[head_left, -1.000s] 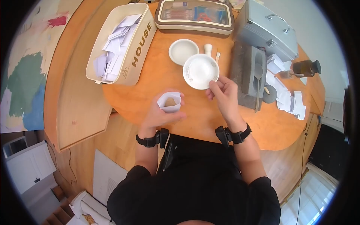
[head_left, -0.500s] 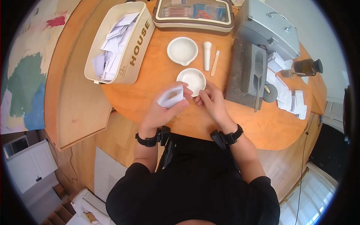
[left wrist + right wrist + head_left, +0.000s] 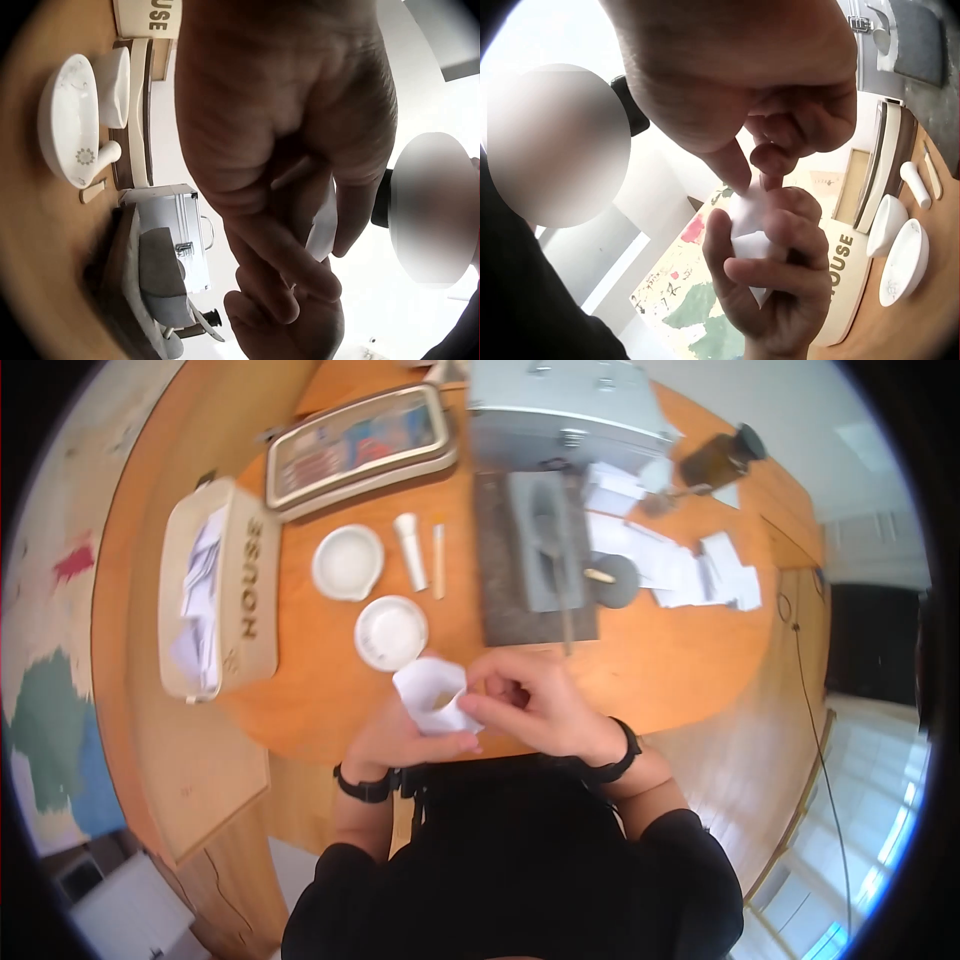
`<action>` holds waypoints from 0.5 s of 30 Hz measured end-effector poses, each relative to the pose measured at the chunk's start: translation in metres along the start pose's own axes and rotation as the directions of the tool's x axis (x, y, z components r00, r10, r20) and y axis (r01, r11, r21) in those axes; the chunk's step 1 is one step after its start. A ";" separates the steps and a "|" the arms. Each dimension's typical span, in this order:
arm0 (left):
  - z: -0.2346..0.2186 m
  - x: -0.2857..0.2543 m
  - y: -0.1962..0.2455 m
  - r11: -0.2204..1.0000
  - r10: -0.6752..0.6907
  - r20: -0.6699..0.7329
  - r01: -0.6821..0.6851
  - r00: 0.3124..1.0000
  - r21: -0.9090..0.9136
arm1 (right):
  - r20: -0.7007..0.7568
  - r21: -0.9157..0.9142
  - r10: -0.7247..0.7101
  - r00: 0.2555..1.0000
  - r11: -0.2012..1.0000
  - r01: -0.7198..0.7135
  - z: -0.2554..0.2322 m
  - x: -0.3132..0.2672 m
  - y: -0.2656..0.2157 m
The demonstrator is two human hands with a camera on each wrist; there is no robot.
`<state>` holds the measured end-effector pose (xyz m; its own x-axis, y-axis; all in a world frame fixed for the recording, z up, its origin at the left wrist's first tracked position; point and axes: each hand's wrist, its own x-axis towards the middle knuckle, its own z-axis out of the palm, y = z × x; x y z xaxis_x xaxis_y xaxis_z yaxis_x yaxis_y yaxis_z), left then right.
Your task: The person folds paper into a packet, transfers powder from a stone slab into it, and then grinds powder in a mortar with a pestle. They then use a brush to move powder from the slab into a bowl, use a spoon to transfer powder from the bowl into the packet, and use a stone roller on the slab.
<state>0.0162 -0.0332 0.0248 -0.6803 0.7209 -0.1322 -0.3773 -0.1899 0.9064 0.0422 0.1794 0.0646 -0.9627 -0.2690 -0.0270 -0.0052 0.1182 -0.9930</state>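
Note:
My left hand [image 3: 395, 740] holds a folded white paper packet [image 3: 418, 682], its mouth open, with something brownish inside. The thumb and fingers of my right hand [image 3: 545, 705] pinch the packet's right edge. From the right wrist view, the left fingers wrap around the white paper [image 3: 754, 247] below the right fingertips. Just beyond the packet, a small white patterned dish [image 3: 390, 633] sits on the table. Behind it stand a white mortar [image 3: 347, 563], a white pestle [image 3: 411, 553] and a thin flat brush [image 3: 438, 565].
A cream bin [image 3: 262, 585] marked HOUSE, full of white papers, is at the left. Behind are a lidded clear-topped box [image 3: 365, 450] and a silver case [image 3: 560, 415]. To the right lie a grey stone slab [image 3: 500, 560] with a spoon, folded papers [image 3: 690, 575] and a dark bottle [image 3: 715, 463].
My right hand lowered the dish to the table, let go and moved to the paper packet. The head view has swung right, and the packet is turned mouth-up again.

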 end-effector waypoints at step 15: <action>0.060 0.054 0.023 0.951 -0.257 0.076 0.238 0.963 0.198 | -0.295 -0.087 -0.238 0.925 0.971 0.222 -0.062 -0.046 0.011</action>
<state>0.0083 0.0416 0.0624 -0.5109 0.7937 -0.3301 -0.3961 0.1235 0.9099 0.0696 0.2521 0.0621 -0.9694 0.0053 0.2454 -0.2424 0.1387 -0.9602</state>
